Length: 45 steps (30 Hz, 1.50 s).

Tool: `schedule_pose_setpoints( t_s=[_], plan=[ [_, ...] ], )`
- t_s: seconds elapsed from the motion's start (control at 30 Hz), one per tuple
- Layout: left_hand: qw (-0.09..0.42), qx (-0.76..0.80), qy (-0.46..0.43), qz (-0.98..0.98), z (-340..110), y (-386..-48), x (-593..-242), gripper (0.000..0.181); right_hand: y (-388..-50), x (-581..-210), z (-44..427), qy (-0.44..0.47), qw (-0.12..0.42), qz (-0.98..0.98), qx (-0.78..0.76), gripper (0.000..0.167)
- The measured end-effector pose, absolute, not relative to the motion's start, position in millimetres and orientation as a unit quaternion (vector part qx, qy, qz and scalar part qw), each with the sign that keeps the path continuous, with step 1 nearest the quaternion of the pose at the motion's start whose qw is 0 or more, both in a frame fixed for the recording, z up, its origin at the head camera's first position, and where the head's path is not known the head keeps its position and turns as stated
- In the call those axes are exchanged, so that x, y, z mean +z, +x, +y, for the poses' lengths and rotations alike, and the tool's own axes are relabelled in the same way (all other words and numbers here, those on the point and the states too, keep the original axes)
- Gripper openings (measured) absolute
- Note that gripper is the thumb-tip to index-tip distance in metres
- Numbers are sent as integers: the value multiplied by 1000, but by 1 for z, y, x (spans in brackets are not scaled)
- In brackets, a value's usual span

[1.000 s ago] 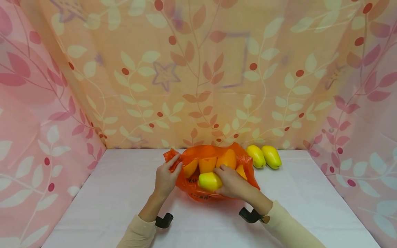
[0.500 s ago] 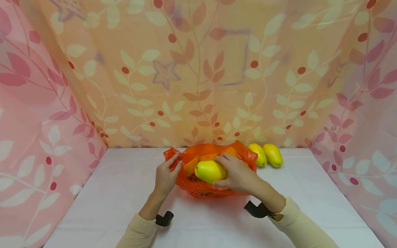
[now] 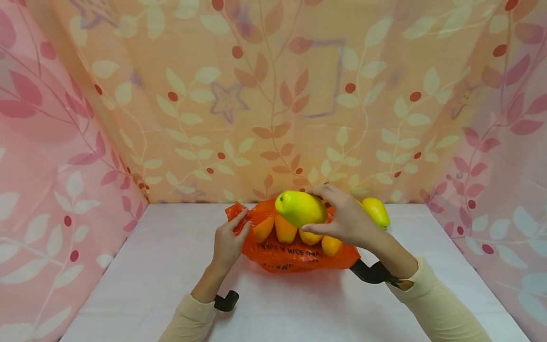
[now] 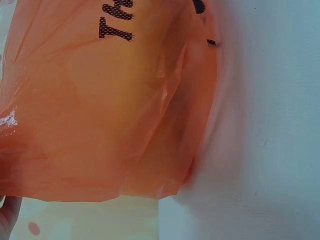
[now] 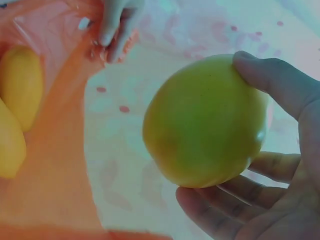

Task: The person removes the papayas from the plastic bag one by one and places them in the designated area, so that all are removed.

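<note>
My right hand (image 3: 350, 216) grips a yellow-green mango (image 3: 301, 209) and holds it up over the orange plastic bag (image 3: 284, 266). In the right wrist view the thumb and fingers curl round this mango (image 5: 205, 125), with the bag to its left. Several mangoes (image 3: 286, 231) lie side by side in the bag, which has black lettering. At the bag's left end, my left hand (image 3: 228, 244) pinches its gathered handle. The left wrist view is mostly filled by the bag (image 4: 85, 110), a bit of a finger showing at lower left.
Behind the right hand, a yellow mango (image 3: 376, 212) lies on the white tabletop (image 3: 171, 266) near the back edge. A patterned cloth (image 3: 273, 118) hangs at the back, with pink cloths on both sides. Each wrist wears a black mount (image 3: 226, 301).
My right hand has lifted the mango from inside the bag, up and away toward the back. It now covers one of the two mangoes behind. The left hand has stayed on the handle.
</note>
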<state>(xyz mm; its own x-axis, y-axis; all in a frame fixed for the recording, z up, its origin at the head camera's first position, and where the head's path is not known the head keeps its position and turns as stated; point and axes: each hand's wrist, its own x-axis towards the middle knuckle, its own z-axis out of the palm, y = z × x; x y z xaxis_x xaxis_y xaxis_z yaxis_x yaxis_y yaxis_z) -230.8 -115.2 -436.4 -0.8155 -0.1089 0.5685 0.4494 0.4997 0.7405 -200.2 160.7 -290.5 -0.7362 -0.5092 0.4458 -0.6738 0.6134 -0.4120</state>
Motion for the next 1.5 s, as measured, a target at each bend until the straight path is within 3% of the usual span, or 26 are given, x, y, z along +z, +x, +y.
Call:
schedule_pose_setpoints(
  t_s=[0.87,1.23,1.5],
  plan=[
    [298,-482,-117,-816,-115,-231,-434,37,-235,-270,214,211,159,-896,356,65],
    [276,-497,-105,-816,-115,-229,-433,38,-246,-274,237,136,170,-900,377,66],
    [291,-493,-114,-812,-116,-231,-434,37,-256,-281,252,111,177,-897,390,67]
  ],
)
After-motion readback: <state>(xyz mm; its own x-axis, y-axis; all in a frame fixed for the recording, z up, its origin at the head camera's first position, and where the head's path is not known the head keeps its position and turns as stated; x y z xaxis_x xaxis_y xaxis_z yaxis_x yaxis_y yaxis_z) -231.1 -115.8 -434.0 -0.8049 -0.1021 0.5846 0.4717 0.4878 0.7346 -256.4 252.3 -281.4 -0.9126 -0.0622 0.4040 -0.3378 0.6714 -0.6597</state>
